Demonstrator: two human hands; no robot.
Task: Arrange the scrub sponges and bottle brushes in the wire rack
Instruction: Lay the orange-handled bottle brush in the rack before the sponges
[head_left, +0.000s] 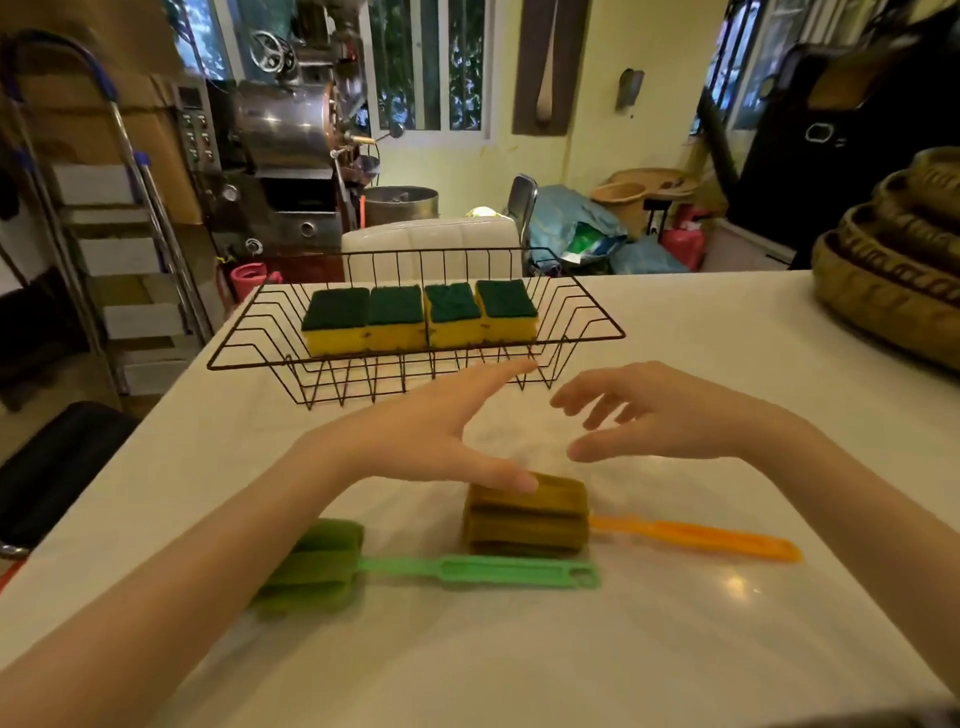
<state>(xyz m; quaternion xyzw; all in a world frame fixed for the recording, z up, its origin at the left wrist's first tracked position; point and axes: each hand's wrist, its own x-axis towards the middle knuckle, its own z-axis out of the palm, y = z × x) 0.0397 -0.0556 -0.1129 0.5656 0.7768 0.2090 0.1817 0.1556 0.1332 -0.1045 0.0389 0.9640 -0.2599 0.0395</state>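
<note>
A black wire rack (587, 322) stands on the white table (675, 649) and holds several yellow scrub sponges (421, 317) with green tops, side by side in a row. Two bottle brushes lie on the table in front of it: an orange-handled brush (530, 519) with a brownish sponge head, and a green brush (467, 570) nearer to me on the left. My left hand (431, 431) hovers open just above the orange brush's head, thumb close to it. My right hand (654, 415) hangs open a little to the right, holding nothing.
Stacked woven baskets (898, 270) sit at the table's right edge. Behind the table are a white chair (431, 249), a metal roasting machine (291, 130) and a stepladder (104, 208) on the left. The table's left edge runs diagonally near the rack.
</note>
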